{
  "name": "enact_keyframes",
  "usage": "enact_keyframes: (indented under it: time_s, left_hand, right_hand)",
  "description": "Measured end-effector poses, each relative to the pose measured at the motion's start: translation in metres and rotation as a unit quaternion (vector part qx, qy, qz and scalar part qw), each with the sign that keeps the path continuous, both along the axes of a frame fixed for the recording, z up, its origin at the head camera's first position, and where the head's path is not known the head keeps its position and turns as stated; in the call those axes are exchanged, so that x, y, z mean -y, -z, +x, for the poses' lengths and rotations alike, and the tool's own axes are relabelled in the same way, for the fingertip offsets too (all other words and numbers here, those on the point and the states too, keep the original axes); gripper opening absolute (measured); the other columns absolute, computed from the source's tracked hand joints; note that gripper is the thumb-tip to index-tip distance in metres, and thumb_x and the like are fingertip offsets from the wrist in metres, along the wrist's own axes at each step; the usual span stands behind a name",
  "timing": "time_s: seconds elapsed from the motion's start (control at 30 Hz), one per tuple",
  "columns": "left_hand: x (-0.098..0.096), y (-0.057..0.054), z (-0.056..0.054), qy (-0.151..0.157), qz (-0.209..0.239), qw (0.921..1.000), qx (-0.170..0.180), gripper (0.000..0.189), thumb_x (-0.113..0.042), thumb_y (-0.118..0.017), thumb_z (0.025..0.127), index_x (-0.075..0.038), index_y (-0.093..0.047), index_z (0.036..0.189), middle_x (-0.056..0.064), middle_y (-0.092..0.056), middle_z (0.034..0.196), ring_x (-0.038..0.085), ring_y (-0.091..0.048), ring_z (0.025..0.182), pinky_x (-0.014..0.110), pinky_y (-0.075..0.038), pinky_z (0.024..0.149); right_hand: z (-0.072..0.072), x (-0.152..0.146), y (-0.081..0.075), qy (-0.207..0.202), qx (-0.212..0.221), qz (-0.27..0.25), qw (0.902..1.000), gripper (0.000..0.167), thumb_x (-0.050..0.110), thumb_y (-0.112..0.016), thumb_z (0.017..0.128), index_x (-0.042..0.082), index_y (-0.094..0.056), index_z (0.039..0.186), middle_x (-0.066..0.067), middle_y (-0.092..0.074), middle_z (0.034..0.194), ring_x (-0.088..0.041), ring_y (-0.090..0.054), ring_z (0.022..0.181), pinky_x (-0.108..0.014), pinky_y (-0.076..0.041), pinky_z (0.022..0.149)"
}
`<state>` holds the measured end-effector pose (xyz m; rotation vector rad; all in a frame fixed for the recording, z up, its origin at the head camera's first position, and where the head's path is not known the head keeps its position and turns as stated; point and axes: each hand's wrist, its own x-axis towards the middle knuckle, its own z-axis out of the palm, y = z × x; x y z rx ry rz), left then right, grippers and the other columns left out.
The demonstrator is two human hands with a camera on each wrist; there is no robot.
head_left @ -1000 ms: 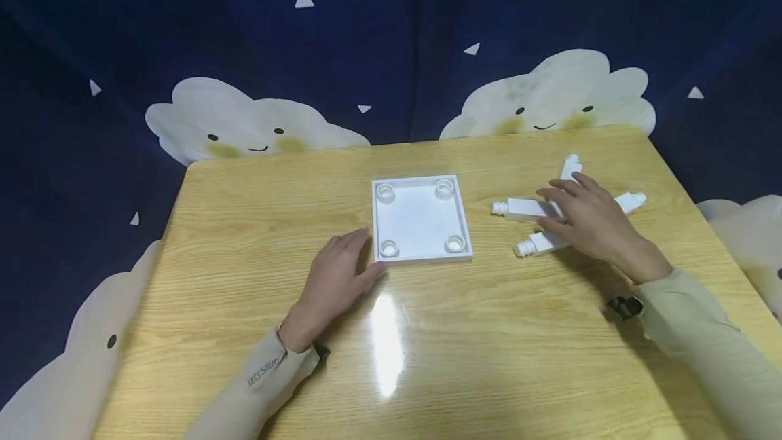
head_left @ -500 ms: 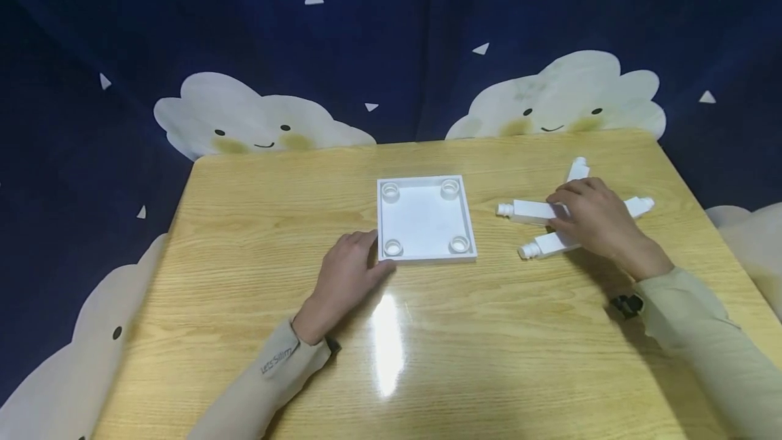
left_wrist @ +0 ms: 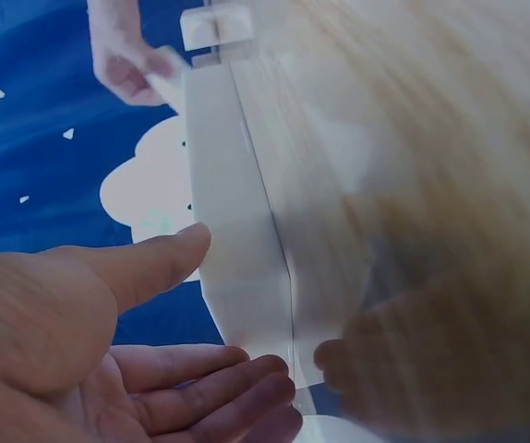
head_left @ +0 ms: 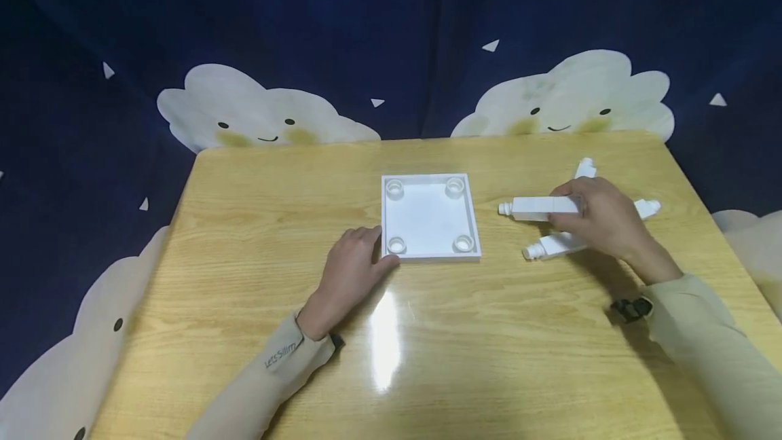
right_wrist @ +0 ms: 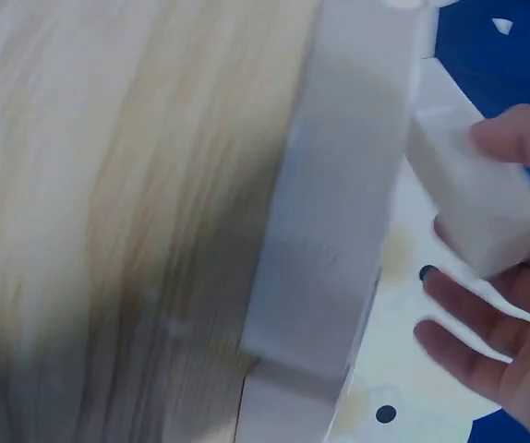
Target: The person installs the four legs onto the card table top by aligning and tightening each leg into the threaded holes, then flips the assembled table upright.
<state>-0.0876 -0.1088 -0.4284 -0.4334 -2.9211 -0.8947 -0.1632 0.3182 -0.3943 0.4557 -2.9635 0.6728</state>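
A white square panel (head_left: 427, 216) with a raised rim and round sockets in its corners lies on the table. At its near left corner is my left hand (head_left: 348, 273), the thumb against the near edge and relaxed fingers along the left side. My right hand (head_left: 605, 219) pinches a white leg (head_left: 531, 206) with a screw-like end pointing left, thumb on the near side. The right wrist view shows this leg (right_wrist: 473, 189) between thumb and fingers, raised off the other pieces. Below it lies a second leg (head_left: 559, 244), partly hidden by the hand; behind is a third leg (head_left: 585, 168).
The wooden table (head_left: 275, 195) has its back edge against a dark blue curtain (head_left: 305, 39) printed with clouds and triangles. A bright light reflection (head_left: 386, 341) shows on the tabletop in front of the panel.
My right hand has gone from spread fingers over the legs to pinching one and lifting it slightly. My left thumb and fingers have come in against the panel's corner. The view has shifted slightly.
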Motion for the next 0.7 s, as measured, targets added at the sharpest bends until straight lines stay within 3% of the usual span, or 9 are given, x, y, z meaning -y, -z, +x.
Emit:
enact_keyframes:
  time_s: [0.1,0.2,0.27,0.43,0.47,0.53,0.6,0.63,0.7]
  left_hand:
    - [0.000,-0.001,-0.001,-0.001,-0.002,1.0000,-0.001,0.052,-0.028,-0.089,0.094,0.006,-0.072,0.130,0.023,-0.076,0.119,0.042,-0.070,0.112,0.056,-0.057,0.097]
    - [0.001,-0.002,-0.001,-0.001,-0.004,1.0000,-0.004,0.051,-0.028,-0.089,0.094,0.006,-0.072,0.129,0.023,-0.076,0.118,0.042,-0.070,0.112,0.055,-0.058,0.097]
    - [0.001,-0.003,-0.001,0.000,-0.006,1.0000,-0.007,0.049,-0.028,-0.089,0.094,0.006,-0.072,0.126,0.023,-0.076,0.117,0.042,-0.070,0.111,0.055,-0.058,0.096]
    - [0.002,-0.003,-0.002,0.002,-0.007,0.9999,-0.014,0.050,-0.028,-0.088,0.094,0.006,-0.071,0.127,0.023,-0.076,0.117,0.042,-0.071,0.112,0.055,-0.058,0.097]
    - [0.002,-0.003,-0.002,0.003,-0.008,0.9998,-0.015,0.050,-0.027,-0.089,0.094,0.006,-0.071,0.127,0.023,-0.076,0.117,0.042,-0.071,0.112,0.055,-0.058,0.097]
    - [0.002,-0.002,-0.002,0.004,-0.010,0.9998,-0.016,0.049,-0.027,-0.089,0.094,0.006,-0.072,0.126,0.022,-0.077,0.117,0.041,-0.071,0.111,0.054,-0.058,0.096]
    - [0.002,-0.002,-0.002,0.006,-0.011,0.9998,-0.016,0.045,-0.027,-0.089,0.094,0.004,-0.072,0.122,0.021,-0.077,0.115,0.040,-0.071,0.109,0.054,-0.058,0.094]
    - [0.002,-0.002,-0.002,0.007,-0.012,0.9998,-0.015,0.045,-0.027,-0.089,0.094,0.004,-0.073,0.122,0.020,-0.077,0.114,0.040,-0.071,0.109,0.054,-0.058,0.094]
    - [0.002,-0.001,-0.001,0.008,-0.013,0.9998,-0.013,0.042,-0.028,-0.089,0.094,0.003,-0.073,0.119,0.019,-0.077,0.113,0.039,-0.071,0.108,0.053,-0.058,0.092]
  right_hand:
    - [0.003,0.005,-0.005,0.045,0.009,-0.122,0.9915,0.035,0.020,-0.088,0.092,0.003,-0.075,0.120,-0.010,-0.075,0.104,-0.022,-0.065,0.085,-0.029,-0.050,0.068]
    - [0.004,0.013,-0.010,0.066,0.025,-0.286,0.9555,0.032,0.011,-0.086,0.095,0.002,-0.074,0.123,0.000,-0.076,0.099,-0.011,-0.071,0.075,-0.019,-0.057,0.062]
    - [0.003,0.022,-0.014,0.065,0.034,-0.413,0.9080,0.029,0.002,-0.084,0.096,-0.002,-0.074,0.123,0.000,-0.077,0.100,-0.011,-0.075,0.073,-0.022,-0.062,0.064]
    - [-0.004,0.052,-0.031,0.033,0.016,-0.642,0.7660,0.022,-0.014,-0.078,0.094,-0.014,-0.075,0.115,-0.017,-0.076,0.108,-0.020,-0.078,0.080,-0.029,-0.065,0.068]
    - [-0.006,0.060,-0.034,0.028,0.013,-0.668,0.7433,0.022,-0.016,-0.077,0.093,-0.016,-0.074,0.114,-0.019,-0.076,0.110,-0.021,-0.078,0.081,-0.030,-0.065,0.068]
    - [-0.011,0.074,-0.040,0.020,0.012,-0.702,0.7120,0.021,-0.018,-0.077,0.092,-0.018,-0.073,0.113,-0.021,-0.076,0.108,-0.023,-0.078,0.080,-0.031,-0.065,0.066]
    - [-0.017,0.088,-0.044,0.013,0.014,-0.716,0.6981,0.020,-0.019,-0.077,0.091,-0.019,-0.073,0.110,-0.022,-0.076,0.104,-0.024,-0.077,0.078,-0.032,-0.065,0.066]
    - [-0.020,0.094,-0.045,0.009,0.013,-0.713,0.7012,0.019,-0.020,-0.077,0.091,-0.018,-0.073,0.109,-0.022,-0.076,0.104,-0.023,-0.077,0.078,-0.032,-0.065,0.066]
    - [-0.025,0.108,-0.048,0.002,0.012,-0.689,0.7245,0.018,-0.019,-0.079,0.090,-0.014,-0.075,0.107,-0.020,-0.077,0.100,-0.021,-0.077,0.077,-0.031,-0.065,0.067]
